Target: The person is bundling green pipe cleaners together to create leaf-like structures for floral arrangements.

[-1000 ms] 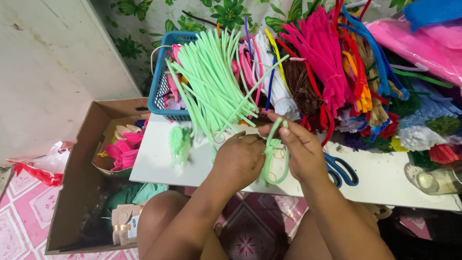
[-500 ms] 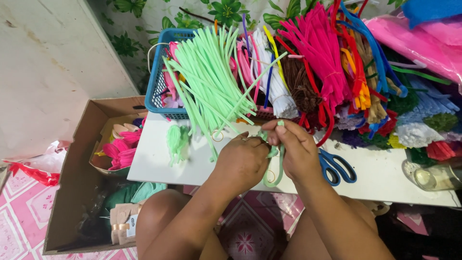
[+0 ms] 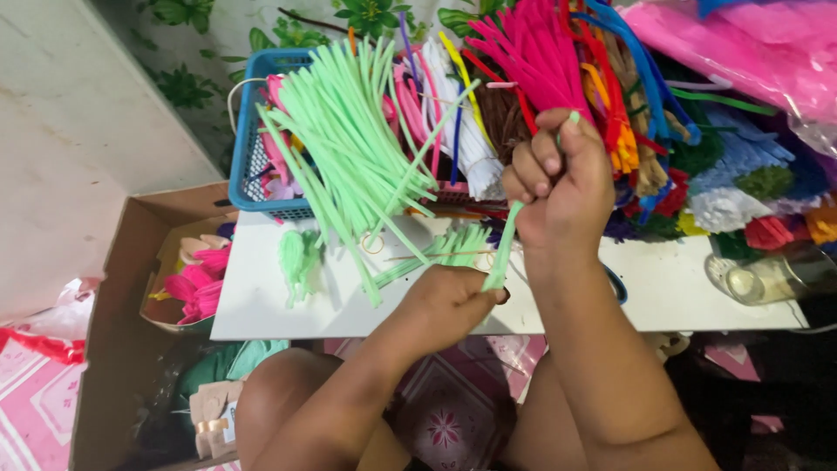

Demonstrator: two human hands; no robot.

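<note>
Presently pulling taut: light-green pipe cleaner (image 3: 504, 253) fisted by right hand (image 3: 558, 179) at twelve o'clock, pinched by left hand (image 3: 449, 301); next needs bending, firm grip.

Basket (image 3: 253, 166) on table (image 3: 261, 305), box (image 3: 113, 349) left

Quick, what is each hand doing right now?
Left hand: closed, pinching the lower end of a light green pipe cleaner.
Right hand: closed in a raised fist around the same pipe cleaner's upper end.
</note>
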